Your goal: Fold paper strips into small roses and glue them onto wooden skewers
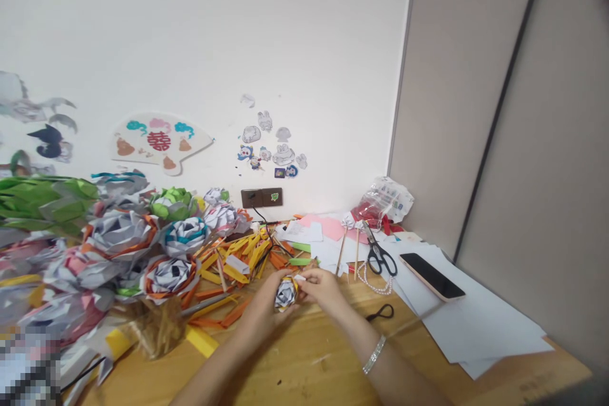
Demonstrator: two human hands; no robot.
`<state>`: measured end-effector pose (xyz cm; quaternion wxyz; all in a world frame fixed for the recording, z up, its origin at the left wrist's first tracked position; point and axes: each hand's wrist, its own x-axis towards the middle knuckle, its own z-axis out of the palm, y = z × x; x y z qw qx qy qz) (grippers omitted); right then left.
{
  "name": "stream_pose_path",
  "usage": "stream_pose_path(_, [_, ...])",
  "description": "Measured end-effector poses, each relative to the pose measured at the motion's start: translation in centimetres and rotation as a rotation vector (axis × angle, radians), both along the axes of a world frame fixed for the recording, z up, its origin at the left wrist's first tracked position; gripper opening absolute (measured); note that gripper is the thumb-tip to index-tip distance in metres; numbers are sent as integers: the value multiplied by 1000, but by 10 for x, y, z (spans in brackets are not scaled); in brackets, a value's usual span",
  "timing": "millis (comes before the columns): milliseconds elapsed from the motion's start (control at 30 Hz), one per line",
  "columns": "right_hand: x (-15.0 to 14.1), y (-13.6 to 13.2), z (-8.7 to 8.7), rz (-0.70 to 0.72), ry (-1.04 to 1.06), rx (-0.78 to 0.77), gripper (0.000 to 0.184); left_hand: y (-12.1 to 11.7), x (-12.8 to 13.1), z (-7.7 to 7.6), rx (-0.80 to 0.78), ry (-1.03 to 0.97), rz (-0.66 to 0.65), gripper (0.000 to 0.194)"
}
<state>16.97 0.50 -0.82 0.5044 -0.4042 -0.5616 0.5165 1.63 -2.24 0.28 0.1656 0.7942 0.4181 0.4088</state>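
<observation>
A small paper flower (285, 294), white and grey folds with yellow at its rim, sits in my left hand (266, 301). The fingers of that hand are wrapped round its side and underneath. My right hand (320, 288), a sparkling bracelet (374, 355) on its wrist, is closed in a pinch at the flower's upper right edge. A small white paper piece (299, 278) shows at those fingertips; its far end is hidden. Just beyond the hands lie folded orange and yellow paper strips (242, 247) and a green strip (304, 261).
Finished paper flowers (118, 231) are heaped on the left, above a clear container of sticks (155, 330). Black scissors (380, 260), a bead string (375, 285) and a black cord loop (382, 312) lie at right. A phone (432, 276) rests on white paper sheets (466, 330).
</observation>
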Motion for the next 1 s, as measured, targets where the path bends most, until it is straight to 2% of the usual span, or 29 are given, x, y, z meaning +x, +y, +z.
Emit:
stream_pose_path(133, [7, -1, 5, 29, -59, 21, 41, -5, -1, 8, 2, 60, -52, 47])
stream_pose_path(233, [9, -1, 6, 19, -125, 61, 31, -8, -1, 9, 16, 88, -34, 46])
stream_pose_path(400, [4, -4, 4, -76, -221, 178, 11, -10, 0, 7, 47, 150, 8, 50])
stream_pose_path(500, [0, -10, 5, -144, -262, 256, 8, -10, 1, 7, 57, 163, 31, 49])
stream_pose_path(633, [-3, -18, 9, -147, -267, 307, 18, -10, 2, 5, 96, 146, 90, 42])
stream_pose_path(833, [-12, -23, 6, -20, -170, 359, 50, -1, -5, 0, 108, 44, 145, 41])
stream_pose_path(1000, [-8, -20, 7, 29, -43, 142, 64, 6, -6, 2, -3, -115, 124, 43])
